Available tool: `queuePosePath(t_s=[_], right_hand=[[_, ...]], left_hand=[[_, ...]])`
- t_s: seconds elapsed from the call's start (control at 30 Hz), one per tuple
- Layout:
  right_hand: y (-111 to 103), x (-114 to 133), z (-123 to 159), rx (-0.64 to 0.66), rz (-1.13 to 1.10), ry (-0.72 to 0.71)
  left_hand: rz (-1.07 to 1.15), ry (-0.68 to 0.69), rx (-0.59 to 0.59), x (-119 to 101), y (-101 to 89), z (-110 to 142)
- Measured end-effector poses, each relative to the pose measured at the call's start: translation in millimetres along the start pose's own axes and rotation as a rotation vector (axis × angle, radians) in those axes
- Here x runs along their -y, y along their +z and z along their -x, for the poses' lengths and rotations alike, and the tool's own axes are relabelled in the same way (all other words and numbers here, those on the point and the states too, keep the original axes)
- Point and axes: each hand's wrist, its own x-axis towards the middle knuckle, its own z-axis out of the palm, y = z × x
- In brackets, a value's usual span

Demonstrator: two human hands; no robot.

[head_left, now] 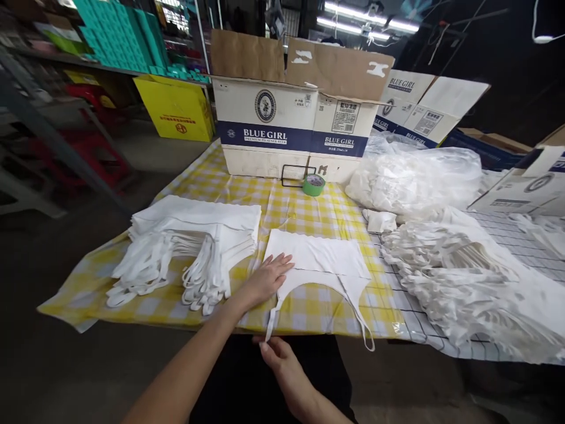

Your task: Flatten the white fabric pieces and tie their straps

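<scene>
Lying flat at the front of the bench point(247, 197) in the head view: one white garment point(318, 253), straight upper edge away from us, curved neckline and two straps toward us.

Left hand point(267, 280): ours, palm down on the garment's left side; fingers extended, flat on the fabric, grasping nothing.

Right hand point(280, 356): ours, just off the bench's front edge; thumb and fingers pinching the end of the garment's left strap point(272, 321). The right strap point(366, 333) forms a loose loop at the edge.

To the left we count one neat stack of white garments point(203, 215), straps bunched toward us. To the right, one looser pile of white garments point(459, 277), with a plastic bag point(410, 176) behind it.

Behind our garment: one roll of green tape point(313, 185), just beside a black wire frame point(289, 175); then an upright BLUE GIRL carton point(265, 129), flaps raised. A second carton point(410, 106), similarly printed, stands behind it to the right.

Coverings: yellow-and-white checked cloth point(83, 288) under the garment and stack; dark-lined white cloth point(410, 309) under the pile.

Left background: one yellow carton point(176, 112), turquoise stacked goods point(117, 41).
</scene>
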Motion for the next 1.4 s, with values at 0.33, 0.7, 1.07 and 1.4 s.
queuePosePath(t_s=[0.33,0.7,1.07,1.4], right_hand=[[-70.8,-7.2,91.3,0.128,0.701,-0.084],[-27.1,-5.0,7.8,-0.124,-0.695,0.446],[-21.7,5.3,44.0,-0.166,-0.206,0.208],[-71.5,67.4,78.4,-0.301,1.104,-0.556]], left_hand=[[-0.074,0.070,-0.026,15.2,13.8,0.0],[-0.068,0.116,0.132,22.7,4.5,2.2],[-0.127,0.145,0.197,23.2,2.9,2.3],[-0.092,0.133,0.102,17.3,0.9,15.3]])
